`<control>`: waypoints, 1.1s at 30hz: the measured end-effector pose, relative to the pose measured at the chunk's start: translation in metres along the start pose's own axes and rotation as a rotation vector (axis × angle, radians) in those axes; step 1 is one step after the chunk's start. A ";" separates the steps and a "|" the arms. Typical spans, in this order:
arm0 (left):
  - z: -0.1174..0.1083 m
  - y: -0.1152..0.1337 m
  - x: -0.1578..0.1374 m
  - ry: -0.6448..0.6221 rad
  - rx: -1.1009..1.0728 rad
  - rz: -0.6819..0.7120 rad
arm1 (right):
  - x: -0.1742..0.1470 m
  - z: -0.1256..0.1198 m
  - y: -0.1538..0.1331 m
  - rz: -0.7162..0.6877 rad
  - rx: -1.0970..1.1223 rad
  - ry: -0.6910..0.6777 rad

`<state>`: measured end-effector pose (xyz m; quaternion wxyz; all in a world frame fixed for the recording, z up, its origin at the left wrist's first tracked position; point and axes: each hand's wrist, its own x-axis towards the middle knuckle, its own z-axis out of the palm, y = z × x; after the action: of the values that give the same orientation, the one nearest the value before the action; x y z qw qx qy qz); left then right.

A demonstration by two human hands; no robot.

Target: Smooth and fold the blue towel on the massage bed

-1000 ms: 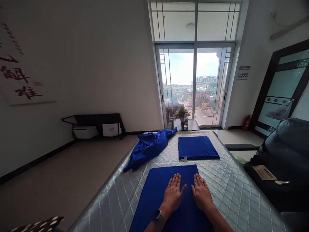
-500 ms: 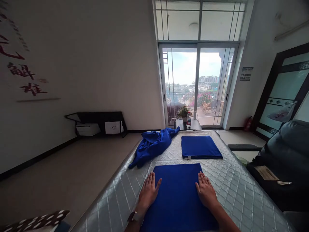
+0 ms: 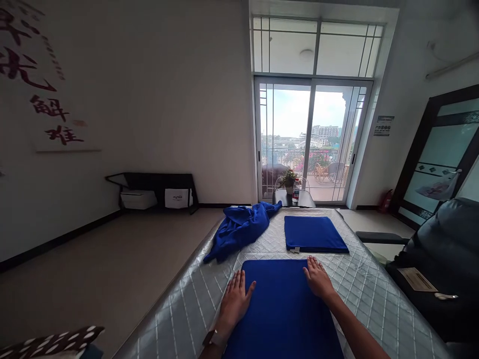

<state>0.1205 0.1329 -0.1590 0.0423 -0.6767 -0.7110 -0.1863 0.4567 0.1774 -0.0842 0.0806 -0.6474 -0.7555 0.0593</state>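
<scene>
A blue folded cloth (image 3: 280, 309) lies flat before me on a silver quilted mattress (image 3: 179, 309). My left hand (image 3: 236, 296) rests on its left edge, fingers stretched out and the thumb apart. At the far right corner my right hand (image 3: 318, 275) lies flat, its fingers straight and covering that corner. Beyond the near cloth is a second blue folded cloth (image 3: 314, 233), squared, with a small white tag on its front edge. To its left a crumpled blue cloth (image 3: 243, 227) sits in a loose heap.
A small black table (image 3: 309, 200) beyond the mattress bears a potted plant (image 3: 289, 179) and a bottle (image 3: 295, 191). On the right stands a dark armchair (image 3: 449, 244) with a brown card (image 3: 417, 279) on it. A black rack (image 3: 159, 180) leans by the left wall.
My right hand has slid forward along the cloth's right edge to the far corner. My left hand stays on the left edge. The view has tilted slightly up.
</scene>
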 end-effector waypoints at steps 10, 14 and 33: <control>-0.018 0.006 -0.001 -0.045 -0.031 0.003 | 0.003 0.022 0.014 0.041 0.053 0.004; -0.025 0.006 0.000 -0.094 -0.062 -0.044 | 0.002 0.022 0.015 0.041 0.078 0.015; 0.002 0.237 0.050 -0.079 -0.308 0.424 | -0.004 0.018 0.015 0.008 0.096 0.025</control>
<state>0.3483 0.1845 -0.0961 -0.0507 -0.8157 -0.5179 -0.2527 0.4687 0.1762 -0.1047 0.1206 -0.6464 -0.7483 0.0878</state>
